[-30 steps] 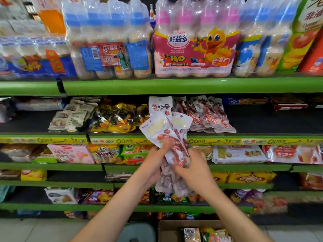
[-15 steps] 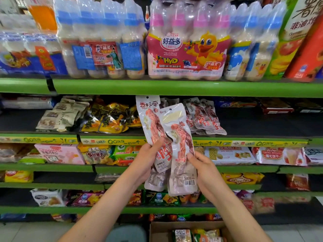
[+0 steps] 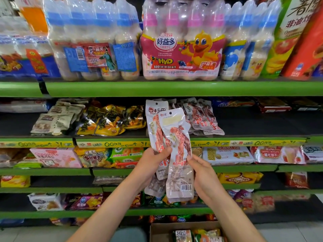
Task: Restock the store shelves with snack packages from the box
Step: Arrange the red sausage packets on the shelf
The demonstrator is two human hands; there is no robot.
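Observation:
I hold a small stack of long clear snack packs with red printing (image 3: 176, 145) upright in front of the shelves. My left hand (image 3: 153, 163) grips the packs from the left, thumb on the front. My right hand (image 3: 201, 173) pinches the front pack's right edge. Behind them, on the black shelf (image 3: 253, 126), lies a pile of matching packs (image 3: 204, 116). The cardboard box (image 3: 157, 231) sits on the floor below, with several colourful packages (image 3: 197, 235) inside.
Green-edged shelves fill the view. Bottled drink multipacks (image 3: 181, 49) stand on the top shelf. Beige packets (image 3: 56, 117) and yellow-black packets (image 3: 108, 121) lie left of the matching packs. Biscuit and wafer packs (image 3: 227, 154) fill the rows below.
The packs were bunched and fanned out; now they stand upright and squared into a neat stack. My hands have shifted slightly up and right with them.

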